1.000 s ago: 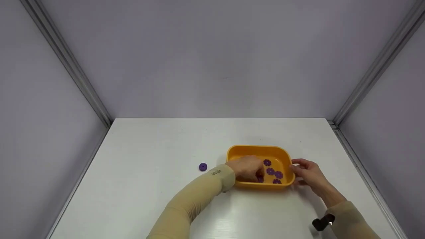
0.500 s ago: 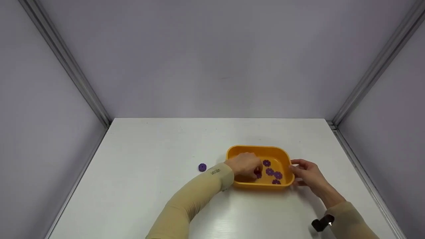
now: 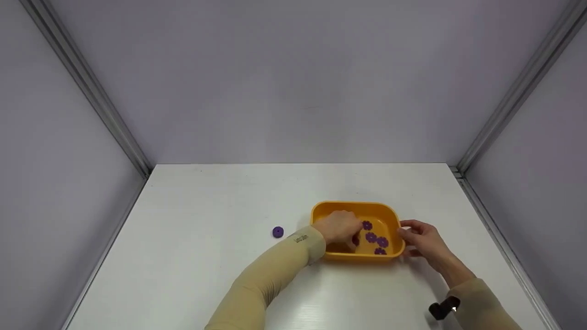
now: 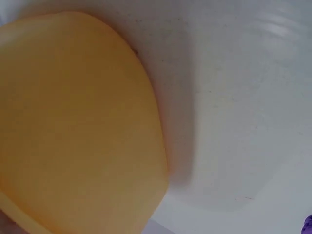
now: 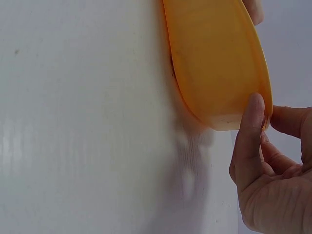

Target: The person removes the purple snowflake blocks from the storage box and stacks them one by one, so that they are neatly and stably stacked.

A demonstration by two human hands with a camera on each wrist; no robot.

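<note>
A yellow tub (image 3: pixel 355 208) stands on the white table (image 3: pixel 220 256), right of the middle. Three purple flower-shaped pieces (image 3: pixel 371 237) lie loose in its right half. My left hand (image 3: pixel 338 227) reaches into the tub from the left, its fingertips pinching another purple flower piece (image 3: pixel 355 240) that is mostly hidden under them. My right hand (image 3: pixel 418 236) grips the tub's right rim. In the right wrist view the thumb (image 5: pixel 248 131) presses the tub's outer wall (image 5: pixel 219 63). The left wrist view shows only the tub's outer wall (image 4: pixel 73 122) and table.
A single purple disc (image 3: pixel 278 232) lies on the table left of the tub. Grey walls with metal corner rails (image 3: pixel 87 87) enclose the table on three sides. A black wrist mount (image 3: pixel 440 310) sits by my right sleeve.
My left hand has drawn slightly back and left inside the tub, and the purple piece under its fingertips came with it. The right hand stays on the rim.
</note>
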